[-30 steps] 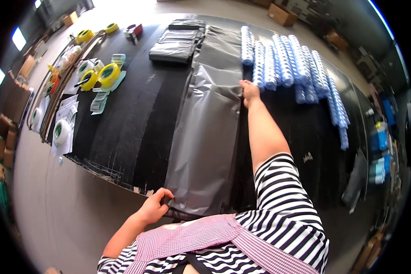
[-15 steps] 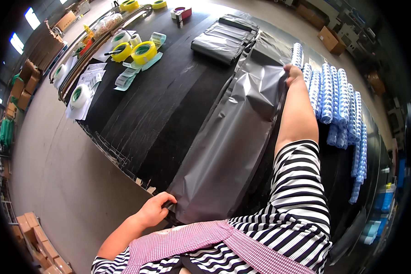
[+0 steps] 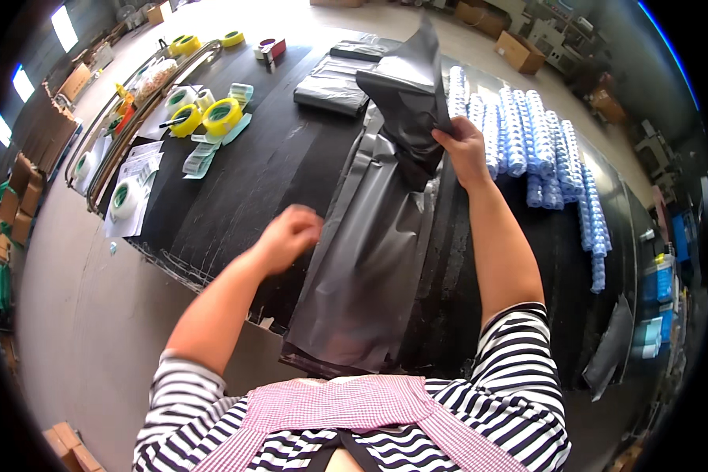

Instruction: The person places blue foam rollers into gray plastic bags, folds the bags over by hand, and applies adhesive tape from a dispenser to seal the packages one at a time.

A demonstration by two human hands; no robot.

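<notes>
My right hand (image 3: 466, 149) is closed on the edge of a dark grey plastic bag (image 3: 407, 90), whose far end is lifted off the table and bunched. Below it another length of dark grey plastic sheeting (image 3: 362, 275) lies flat down to the table's near edge; whether it is the same bag or a separate one, I cannot tell. My left hand (image 3: 291, 237) hovers beside the sheeting's left edge, its fingers curled and slightly blurred, with nothing visible in them. A stack of folded dark plastic bags (image 3: 334, 82) sits beyond the lifted bag, to its left.
Blue-and-white wrapped rolls (image 3: 519, 134) lie bundled at the right of the black table (image 3: 236, 185). On the left are yellow tape rolls (image 3: 222, 116), label strips (image 3: 200, 160), papers (image 3: 138, 169) and a white tape roll (image 3: 123, 198). A red tape dispenser (image 3: 272, 49) stands at the back.
My left hand has let go of the near end of the plastic and moved up and forward. My right hand has lifted and folded up the far part of the bag.
</notes>
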